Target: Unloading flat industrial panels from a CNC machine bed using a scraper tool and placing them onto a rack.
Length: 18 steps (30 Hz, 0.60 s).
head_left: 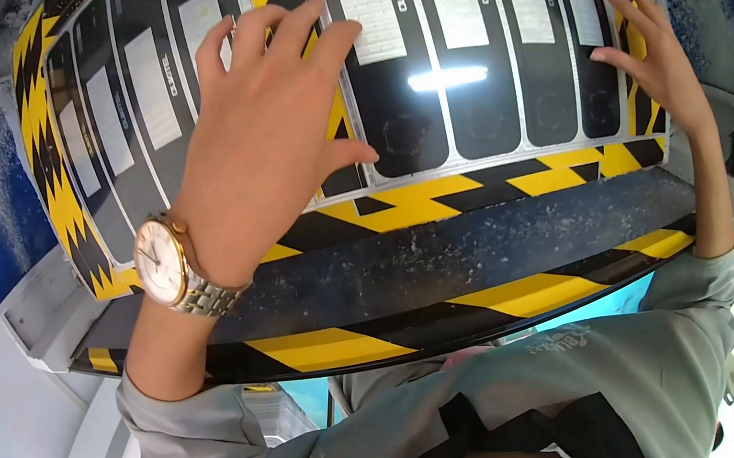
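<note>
Black round-cornered panels (484,117) with white labels, side by side within yellow-and-black striped tape (408,214); left hand (265,115) spread wide over the row's middle, contact indiscernible; right hand (662,63) spread wide at its right end

I watch through the left of two fisheye cameras worn side by side on the head, looking steeply downward from above. The pitch is so steep that the wearer's grey shirt (500,386) fills much of my lower view. Beyond it, the panel framed in striped tape (412,205) spans the middle and runs past my top edge. I'm close in: the left hand (291,96) looms large left of centre, the right hand (648,51) smaller toward the right rim. Straight edges bow, and a dark round border swallows my corners.
</note>
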Each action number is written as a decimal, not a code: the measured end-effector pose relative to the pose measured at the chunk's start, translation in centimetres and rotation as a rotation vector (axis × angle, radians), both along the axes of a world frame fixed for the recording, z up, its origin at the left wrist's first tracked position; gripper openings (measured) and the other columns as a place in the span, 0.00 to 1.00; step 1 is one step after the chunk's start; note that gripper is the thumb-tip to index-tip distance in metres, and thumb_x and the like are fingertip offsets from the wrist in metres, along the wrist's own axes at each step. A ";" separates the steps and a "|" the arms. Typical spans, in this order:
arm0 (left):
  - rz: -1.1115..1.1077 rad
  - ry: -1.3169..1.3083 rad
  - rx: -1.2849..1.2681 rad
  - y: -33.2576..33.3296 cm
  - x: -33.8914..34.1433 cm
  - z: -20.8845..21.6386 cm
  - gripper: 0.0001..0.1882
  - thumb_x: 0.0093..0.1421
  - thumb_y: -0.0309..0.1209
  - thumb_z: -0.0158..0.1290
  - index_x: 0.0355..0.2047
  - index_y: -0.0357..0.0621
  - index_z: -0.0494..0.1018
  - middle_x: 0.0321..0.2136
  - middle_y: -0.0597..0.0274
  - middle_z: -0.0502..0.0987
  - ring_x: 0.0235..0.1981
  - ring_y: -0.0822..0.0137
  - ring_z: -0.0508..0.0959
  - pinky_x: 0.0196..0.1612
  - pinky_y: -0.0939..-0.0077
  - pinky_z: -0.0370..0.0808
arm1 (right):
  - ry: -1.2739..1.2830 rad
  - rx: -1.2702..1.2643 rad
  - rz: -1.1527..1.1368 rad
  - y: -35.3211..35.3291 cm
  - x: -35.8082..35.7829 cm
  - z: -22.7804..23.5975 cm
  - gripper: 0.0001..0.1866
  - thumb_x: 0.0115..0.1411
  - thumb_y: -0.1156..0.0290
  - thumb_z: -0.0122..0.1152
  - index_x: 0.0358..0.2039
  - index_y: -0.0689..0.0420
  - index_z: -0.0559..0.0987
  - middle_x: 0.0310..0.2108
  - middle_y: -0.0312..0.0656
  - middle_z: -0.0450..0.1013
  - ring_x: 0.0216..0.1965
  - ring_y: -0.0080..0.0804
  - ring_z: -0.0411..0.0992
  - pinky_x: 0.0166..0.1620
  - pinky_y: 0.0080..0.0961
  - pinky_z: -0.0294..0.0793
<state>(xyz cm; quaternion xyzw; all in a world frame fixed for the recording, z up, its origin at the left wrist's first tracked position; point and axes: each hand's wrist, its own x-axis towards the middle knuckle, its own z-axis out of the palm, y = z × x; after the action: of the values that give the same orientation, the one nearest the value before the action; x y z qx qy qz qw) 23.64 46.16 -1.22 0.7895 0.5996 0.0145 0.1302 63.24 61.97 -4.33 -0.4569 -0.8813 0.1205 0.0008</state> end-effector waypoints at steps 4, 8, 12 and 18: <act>-0.008 0.000 0.047 -0.7 0.2 -1.1 0.48 0.40 0.39 0.75 0.63 0.55 0.68 0.64 0.57 0.67 0.66 0.52 0.63 0.70 0.52 0.54 | 0.006 0.030 0.053 0.1 0.2 -0.4 0.38 0.56 0.57 0.69 0.68 0.36 0.68 0.72 0.32 0.57 0.72 0.39 0.54 0.73 0.47 0.55; -0.029 0.085 0.079 -0.7 0.8 -1.3 0.47 0.41 0.39 0.75 0.63 0.54 0.69 0.64 0.56 0.67 0.66 0.52 0.62 0.72 0.50 0.52 | -0.052 0.058 0.082 0.4 1.1 -1.1 0.37 0.58 0.56 0.68 0.68 0.34 0.67 0.73 0.30 0.56 0.73 0.39 0.53 0.73 0.47 0.55; -0.024 0.095 0.101 -0.7 1.0 -1.1 0.46 0.41 0.38 0.75 0.62 0.53 0.70 0.64 0.54 0.66 0.67 0.51 0.61 0.72 0.48 0.52 | -0.039 0.047 0.053 0.4 1.2 -1.3 0.37 0.58 0.57 0.68 0.69 0.33 0.66 0.73 0.29 0.54 0.74 0.38 0.51 0.73 0.48 0.52; 0.006 0.004 0.029 -1.5 0.9 -1.4 0.52 0.38 0.40 0.76 0.64 0.48 0.65 0.66 0.48 0.62 0.69 0.49 0.58 0.73 0.46 0.49 | -0.012 0.020 0.019 0.0 0.6 -1.3 0.38 0.57 0.56 0.69 0.69 0.32 0.66 0.73 0.29 0.54 0.74 0.39 0.50 0.73 0.50 0.51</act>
<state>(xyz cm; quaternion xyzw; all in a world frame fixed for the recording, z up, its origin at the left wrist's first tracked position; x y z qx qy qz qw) 24.56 44.64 -2.66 0.7896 0.6019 0.0220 0.1173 63.81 62.00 -5.60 -0.4491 -0.8868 0.1089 -0.0011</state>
